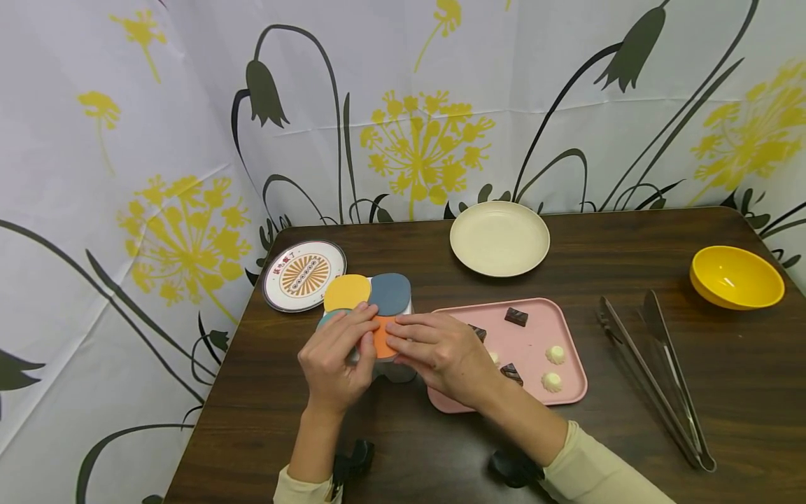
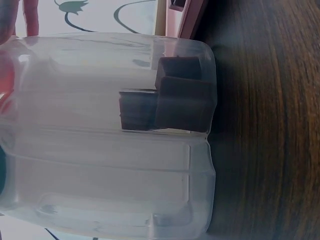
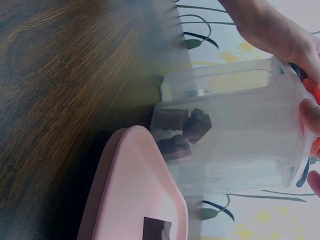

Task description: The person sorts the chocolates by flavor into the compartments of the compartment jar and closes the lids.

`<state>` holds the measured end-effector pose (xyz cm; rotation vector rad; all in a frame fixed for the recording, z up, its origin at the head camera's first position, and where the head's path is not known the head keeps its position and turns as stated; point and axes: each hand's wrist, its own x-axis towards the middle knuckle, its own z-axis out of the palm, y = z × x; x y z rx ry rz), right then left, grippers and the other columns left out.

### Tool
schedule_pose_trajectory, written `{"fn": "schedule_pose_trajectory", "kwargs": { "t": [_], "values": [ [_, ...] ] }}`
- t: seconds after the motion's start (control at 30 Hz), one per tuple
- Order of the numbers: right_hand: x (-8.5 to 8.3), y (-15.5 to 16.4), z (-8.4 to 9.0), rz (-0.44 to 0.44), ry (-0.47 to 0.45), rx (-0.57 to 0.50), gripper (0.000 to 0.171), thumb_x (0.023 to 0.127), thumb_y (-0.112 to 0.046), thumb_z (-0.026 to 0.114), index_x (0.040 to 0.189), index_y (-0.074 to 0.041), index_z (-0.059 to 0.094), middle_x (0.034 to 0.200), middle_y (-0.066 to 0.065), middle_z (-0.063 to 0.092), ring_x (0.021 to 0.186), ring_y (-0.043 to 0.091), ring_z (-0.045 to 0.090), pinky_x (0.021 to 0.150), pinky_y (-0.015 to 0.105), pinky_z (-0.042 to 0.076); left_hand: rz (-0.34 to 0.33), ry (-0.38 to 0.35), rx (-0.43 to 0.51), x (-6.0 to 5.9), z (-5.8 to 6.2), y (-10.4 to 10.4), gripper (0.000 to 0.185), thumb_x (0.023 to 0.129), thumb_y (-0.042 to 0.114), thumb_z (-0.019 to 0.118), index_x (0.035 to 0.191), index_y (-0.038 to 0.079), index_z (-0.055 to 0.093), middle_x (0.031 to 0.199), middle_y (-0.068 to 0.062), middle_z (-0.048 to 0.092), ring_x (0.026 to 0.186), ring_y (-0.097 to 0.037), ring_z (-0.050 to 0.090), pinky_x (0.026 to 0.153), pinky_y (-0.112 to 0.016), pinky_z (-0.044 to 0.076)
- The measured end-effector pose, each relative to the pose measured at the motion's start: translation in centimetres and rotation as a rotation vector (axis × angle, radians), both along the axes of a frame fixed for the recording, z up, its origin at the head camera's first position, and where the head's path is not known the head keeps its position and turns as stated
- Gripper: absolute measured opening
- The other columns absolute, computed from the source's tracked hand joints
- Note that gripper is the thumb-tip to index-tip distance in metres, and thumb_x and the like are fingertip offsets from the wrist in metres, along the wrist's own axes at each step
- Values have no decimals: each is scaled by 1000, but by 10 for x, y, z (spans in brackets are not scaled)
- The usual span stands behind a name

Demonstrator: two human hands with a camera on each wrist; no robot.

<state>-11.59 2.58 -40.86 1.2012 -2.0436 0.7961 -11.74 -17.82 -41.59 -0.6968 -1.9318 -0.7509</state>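
A clear container with several compartments stands on the table under both hands. Its top has a yellow lid, a blue-grey lid, a partly covered teal lid and an orange lid. My left hand touches the orange lid with its fingertips from the left. From the right, my right hand lays nearly straight fingers across the same lid, its thumb hidden in the head view. Dark chocolate pieces lie at the bottom of one compartment.
Just right of the container, a pink tray bears dark chocolates and cream-coloured pieces. Metal tongs lie farther right, below a yellow bowl. Behind are a cream plate and a patterned plate. A patterned cloth hangs behind the table.
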Motion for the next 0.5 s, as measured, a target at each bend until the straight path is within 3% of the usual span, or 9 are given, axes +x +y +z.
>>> {"fn": "schedule_pose_trajectory", "kwargs": {
  "t": [0.5],
  "values": [
    [0, 1, 1, -11, 14, 17, 32, 82, -17, 80, 113, -10, 75, 120, 3, 69, 117, 14, 61, 96, 33, 49, -128, 22, 81, 0, 3, 0, 13, 77, 4, 64, 79, 4, 77, 89, -12, 75, 86, -31, 72, 89, -43, 53]
  ]
}}
